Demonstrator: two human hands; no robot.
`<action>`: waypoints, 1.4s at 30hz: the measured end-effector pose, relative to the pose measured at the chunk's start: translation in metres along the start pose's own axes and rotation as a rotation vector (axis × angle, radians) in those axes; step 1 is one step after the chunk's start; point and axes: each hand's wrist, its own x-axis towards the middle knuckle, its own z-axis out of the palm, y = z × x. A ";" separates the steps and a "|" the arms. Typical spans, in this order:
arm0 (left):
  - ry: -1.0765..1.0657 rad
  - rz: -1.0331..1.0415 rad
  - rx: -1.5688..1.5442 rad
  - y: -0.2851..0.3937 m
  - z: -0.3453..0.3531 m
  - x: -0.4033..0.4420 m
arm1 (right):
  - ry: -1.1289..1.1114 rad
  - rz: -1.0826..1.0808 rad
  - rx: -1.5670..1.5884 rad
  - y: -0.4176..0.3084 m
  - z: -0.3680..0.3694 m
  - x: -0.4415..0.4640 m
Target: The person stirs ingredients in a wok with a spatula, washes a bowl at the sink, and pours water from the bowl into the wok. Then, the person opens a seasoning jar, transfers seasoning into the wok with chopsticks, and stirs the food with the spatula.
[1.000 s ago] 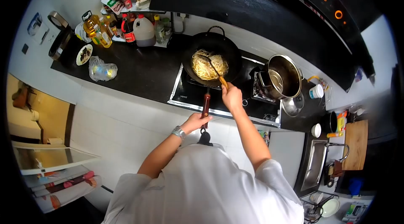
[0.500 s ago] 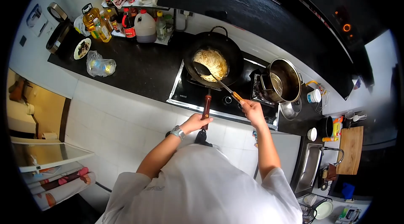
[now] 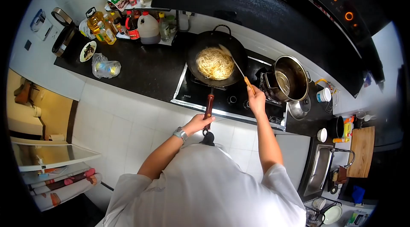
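A black wok [image 3: 197, 47] sits on the gas stove, with a heap of pale noodles [image 3: 214, 64] in it. My left hand [image 3: 197, 123], a watch on its wrist, is closed round the wok's red-brown handle [image 3: 209, 106]. In my right hand [image 3: 256, 100] is the wooden-handled end of a spatula [image 3: 239, 68]. Its metal shaft slants up and left over the wok, and the blade lies at the wok's far right inner wall, beyond the noodles.
Right of the wok stands a large steel pot [image 3: 291, 77], with a glass lid [image 3: 300, 108] beside it. Bottles [image 3: 148, 28] crowd the back left, near a plate of food [image 3: 88, 51] and a plastic bag [image 3: 106, 65]. The range hood [image 3: 256, 9] hangs above. A sink [image 3: 318, 169] is at right.
The spatula blade has moved from the left part of the noodles to the wok's far right side. My right hand has shifted slightly up; my left hand keeps its hold.
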 end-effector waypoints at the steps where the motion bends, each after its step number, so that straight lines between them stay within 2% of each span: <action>1: 0.005 0.009 -0.007 0.000 0.001 0.000 | -0.001 0.002 0.003 -0.002 0.004 0.003; 4: 0.015 0.015 -0.017 -0.002 0.002 -0.001 | 0.106 -0.003 -0.022 -0.001 0.024 0.016; 7: 0.020 0.013 -0.012 0.003 0.004 -0.004 | 0.076 0.024 -0.019 0.004 0.041 0.023; 13: 0.027 0.020 -0.031 0.003 0.005 -0.005 | -0.086 0.023 0.001 -0.020 0.037 -0.010; 15: 0.032 0.017 -0.046 0.005 0.006 -0.007 | -0.176 0.111 0.077 -0.025 0.030 -0.018; 19: 0.043 0.024 -0.041 0.003 0.007 -0.007 | -0.089 0.081 0.063 -0.028 0.032 -0.032; 21: 0.049 0.019 -0.027 0.002 0.007 -0.005 | -0.172 0.059 0.058 -0.025 0.032 -0.032; 25: 0.053 0.012 -0.035 0.002 0.007 -0.005 | -0.168 0.115 0.084 -0.024 0.028 -0.039; 30: 0.056 0.004 -0.003 0.000 0.006 -0.006 | -0.059 0.060 -0.008 -0.026 0.022 -0.049; 33: 0.070 0.031 0.045 0.000 0.006 -0.005 | -0.135 0.112 0.133 -0.022 0.021 -0.052; 35: 0.076 0.040 0.043 0.002 0.008 -0.006 | -0.163 0.064 0.219 -0.012 0.029 -0.053; 39: 0.087 0.050 0.125 0.001 0.005 -0.005 | -0.185 0.123 0.129 -0.011 0.022 -0.046; 42: 0.085 0.101 0.153 -0.006 0.003 -0.002 | -0.087 0.113 0.072 0.002 0.014 -0.032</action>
